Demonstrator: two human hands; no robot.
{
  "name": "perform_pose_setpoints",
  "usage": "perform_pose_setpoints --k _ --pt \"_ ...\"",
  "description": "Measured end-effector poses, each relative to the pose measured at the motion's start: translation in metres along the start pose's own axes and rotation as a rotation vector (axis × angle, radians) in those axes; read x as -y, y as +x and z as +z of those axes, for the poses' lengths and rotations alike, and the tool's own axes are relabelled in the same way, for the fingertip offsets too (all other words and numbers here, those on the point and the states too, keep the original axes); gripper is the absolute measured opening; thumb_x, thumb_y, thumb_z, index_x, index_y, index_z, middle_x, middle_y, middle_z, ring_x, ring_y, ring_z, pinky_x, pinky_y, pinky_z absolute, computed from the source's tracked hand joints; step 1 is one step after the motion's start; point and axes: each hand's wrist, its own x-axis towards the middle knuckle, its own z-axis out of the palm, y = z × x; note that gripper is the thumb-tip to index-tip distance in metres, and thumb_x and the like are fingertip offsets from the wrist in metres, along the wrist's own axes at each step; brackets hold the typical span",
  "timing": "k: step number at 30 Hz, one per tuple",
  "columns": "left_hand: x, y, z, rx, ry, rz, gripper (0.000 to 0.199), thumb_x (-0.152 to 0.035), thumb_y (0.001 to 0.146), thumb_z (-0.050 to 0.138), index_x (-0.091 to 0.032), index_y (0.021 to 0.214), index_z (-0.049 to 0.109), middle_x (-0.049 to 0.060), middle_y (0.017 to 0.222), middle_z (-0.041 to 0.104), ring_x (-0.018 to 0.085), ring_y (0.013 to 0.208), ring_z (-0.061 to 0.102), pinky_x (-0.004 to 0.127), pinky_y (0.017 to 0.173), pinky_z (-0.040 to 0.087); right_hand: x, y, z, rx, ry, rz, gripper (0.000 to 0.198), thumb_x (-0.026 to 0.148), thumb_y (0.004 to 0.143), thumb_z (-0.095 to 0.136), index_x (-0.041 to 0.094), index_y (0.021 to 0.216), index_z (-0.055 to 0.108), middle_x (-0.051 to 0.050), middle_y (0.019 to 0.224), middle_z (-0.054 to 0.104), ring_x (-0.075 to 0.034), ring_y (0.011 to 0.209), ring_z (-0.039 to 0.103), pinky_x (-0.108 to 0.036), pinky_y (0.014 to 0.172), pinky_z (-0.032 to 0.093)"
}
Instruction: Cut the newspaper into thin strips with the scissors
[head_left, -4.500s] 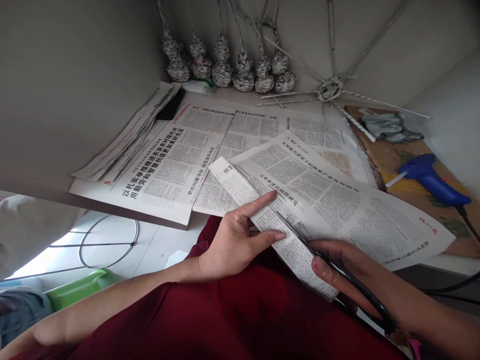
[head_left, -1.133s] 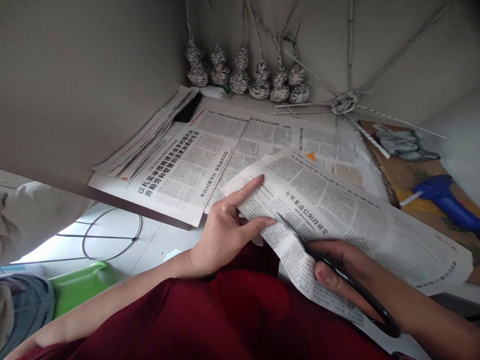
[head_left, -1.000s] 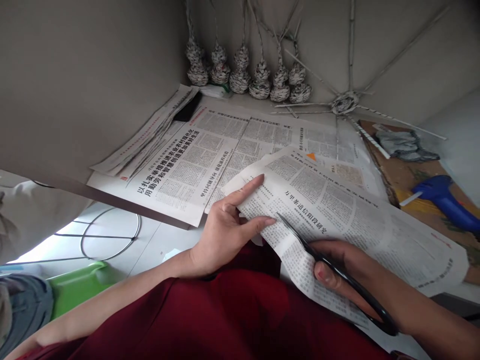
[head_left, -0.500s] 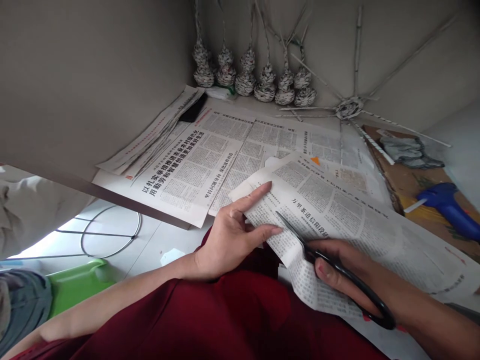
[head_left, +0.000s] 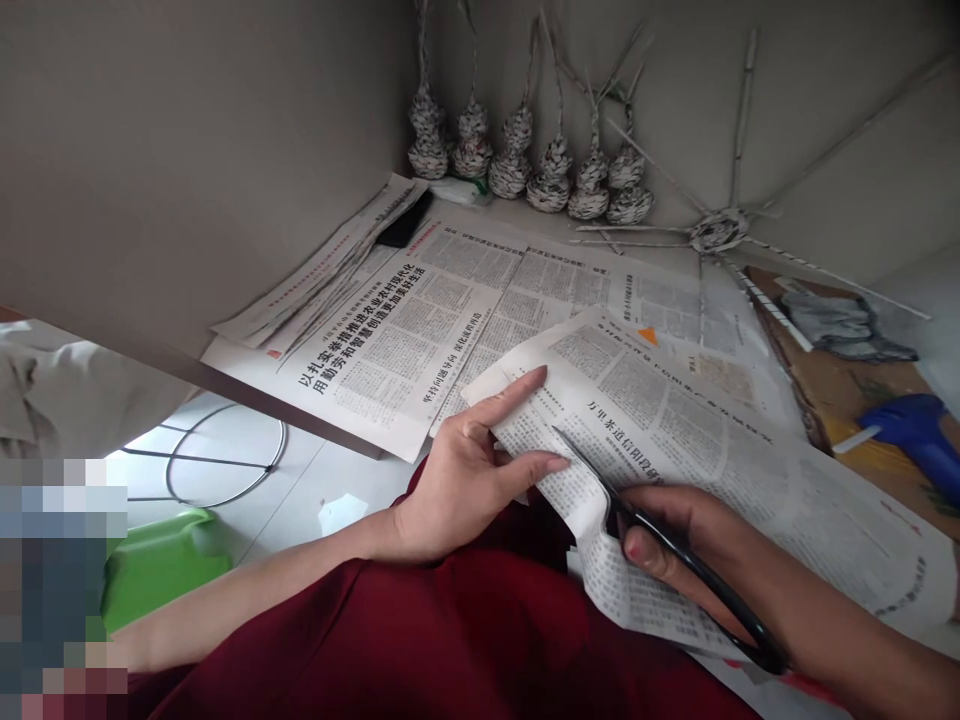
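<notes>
My left hand pinches the near left edge of a printed newspaper sheet, index finger on top and thumb lying on the paper. In my right hand is a pair of scissors with black handles, the blades pointing up and left into the sheet towards my left thumb. A cut strip of the newspaper curls down beside the blades over my dark red clothing. The lower blade is hidden under the paper.
More newspaper covers the table. Several woven paper gourds line the back wall, beside a spoked woven paper base. A blue glue gun rests on cardboard at the right. A green plastic item stands below left.
The view has shifted slightly, so the background sits further right and lower. Both hands and the scissors hold nearly the same place on the sheet.
</notes>
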Motion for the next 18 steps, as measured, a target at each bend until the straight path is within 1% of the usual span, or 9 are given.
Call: perform_pose_setpoints --k 2,4,7,9,10,12,14,16,18 --pt "0.0 0.001 -0.001 0.014 -0.027 -0.019 0.086 -0.025 0.072 0.088 -0.026 0.149 0.051 0.006 0.119 0.074 0.008 0.053 0.059 0.024 0.053 0.057 -0.003 0.002 0.001 0.017 0.013 0.005 0.031 0.05 0.088 0.069 0.022 0.078 0.06 0.002 0.071 0.05 -0.014 0.065 0.045 -0.026 0.056 0.039" --pt "0.001 0.002 -0.003 0.014 -0.029 -0.023 0.085 -0.025 0.072 0.088 -0.026 0.149 0.051 0.006 0.122 0.073 0.008 0.054 0.06 0.025 0.054 0.058 -0.006 0.004 0.001 0.021 0.008 0.006 0.03 0.048 0.089 0.069 0.021 0.078 0.059 0.002 0.073 0.049 -0.014 0.068 0.044 -0.026 0.055 0.037" --pt "0.003 0.005 -0.01 -0.017 -0.022 0.008 0.069 -0.029 0.075 0.086 -0.026 0.139 0.062 0.007 0.128 0.071 0.015 0.073 0.069 0.028 0.065 0.061 -0.009 0.004 -0.001 0.036 -0.02 0.012 0.028 0.047 0.09 0.069 0.022 0.08 0.06 0.001 0.075 0.051 -0.015 0.07 0.046 -0.026 0.056 0.038" --pt "0.004 0.007 -0.014 -0.032 -0.04 0.021 0.057 -0.031 0.076 0.085 -0.025 0.131 0.069 0.007 0.128 0.071 0.019 0.085 0.071 0.029 0.07 0.061 -0.009 0.003 -0.002 0.027 -0.049 0.009 0.029 0.047 0.089 0.069 0.022 0.078 0.06 0.001 0.073 0.052 -0.015 0.067 0.047 -0.026 0.056 0.039" --pt "0.005 0.007 -0.016 -0.03 -0.046 0.016 0.055 -0.032 0.076 0.085 -0.026 0.129 0.07 0.007 0.125 0.072 0.019 0.083 0.071 0.028 0.067 0.061 -0.007 0.002 -0.002 0.013 -0.06 0.007 0.03 0.048 0.088 0.069 0.022 0.076 0.06 0.001 0.071 0.052 -0.015 0.066 0.047 -0.027 0.057 0.04" --pt "0.004 0.006 -0.016 -0.014 -0.038 -0.018 0.056 -0.031 0.075 0.086 -0.027 0.129 0.07 0.005 0.109 0.076 0.015 0.068 0.068 0.026 0.056 0.056 0.0 0.002 -0.001 -0.007 -0.046 0.003 0.031 0.052 0.088 0.068 0.022 0.077 0.063 0.0 0.073 0.059 -0.017 0.067 0.053 -0.028 0.059 0.043" --pt "0.002 0.004 -0.014 0.002 -0.03 -0.049 0.059 -0.03 0.075 0.086 -0.027 0.131 0.068 0.002 0.094 0.076 0.011 0.053 0.06 0.024 0.046 0.05 0.011 0.001 0.0 0.006 -0.012 0.01 0.033 0.056 0.088 0.066 0.024 0.083 0.068 -0.002 0.08 0.067 -0.021 0.076 0.062 -0.03 0.066 0.049" --pt "-0.001 0.001 -0.011 0.001 -0.026 -0.048 0.061 -0.03 0.074 0.086 -0.027 0.132 0.068 0.002 0.092 0.075 0.008 0.048 0.055 0.022 0.041 0.046 0.023 0.002 0.002 0.029 0.001 0.025 0.034 0.058 0.088 0.063 0.025 0.087 0.071 -0.004 0.089 0.072 -0.024 0.085 0.066 -0.032 0.073 0.052" --pt "-0.002 -0.001 -0.009 -0.013 -0.015 -0.029 0.061 -0.03 0.073 0.087 -0.027 0.131 0.069 0.003 0.099 0.075 0.007 0.049 0.054 0.021 0.039 0.044 0.032 0.003 0.003 0.042 0.001 0.035 0.033 0.057 0.089 0.064 0.025 0.086 0.072 -0.003 0.089 0.074 -0.024 0.085 0.067 -0.032 0.075 0.053"
